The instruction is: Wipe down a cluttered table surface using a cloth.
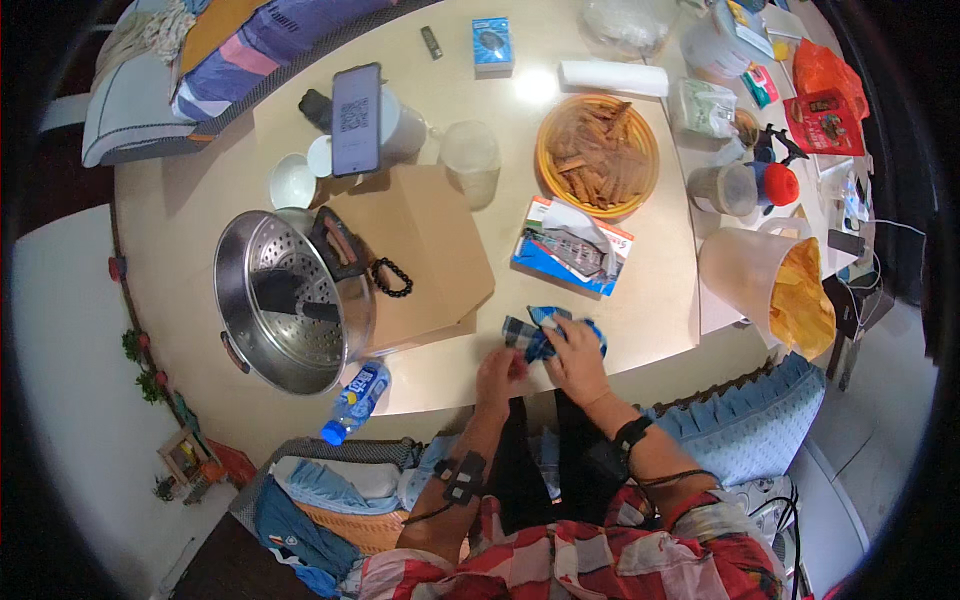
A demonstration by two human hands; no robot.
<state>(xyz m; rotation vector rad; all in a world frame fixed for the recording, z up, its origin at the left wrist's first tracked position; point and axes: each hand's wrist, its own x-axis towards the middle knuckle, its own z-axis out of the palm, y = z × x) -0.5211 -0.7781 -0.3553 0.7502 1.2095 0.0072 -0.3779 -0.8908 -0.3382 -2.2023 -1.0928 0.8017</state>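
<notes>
A blue, black and white checked cloth (536,336) lies bunched on the table near its front edge. My right hand (579,364) is on its right part, fingers bent over the fabric and gripping it. My left hand (496,381) is at the lower left edge of the cloth, fingers curled and blurred. Something reddish shows at its fingertips, too blurred to name. Just beyond the cloth sits a blue and white cardboard box (574,247) with an opening in its top.
Left of my hands are a cardboard box (420,255) with a black bead bracelet (391,277), a steel steamer pot (281,300) and a plastic bottle (356,401) near the edge. Farther off stand a phone (356,120), a yellow basket (651,161) of brown strips and a plastic pitcher (739,262).
</notes>
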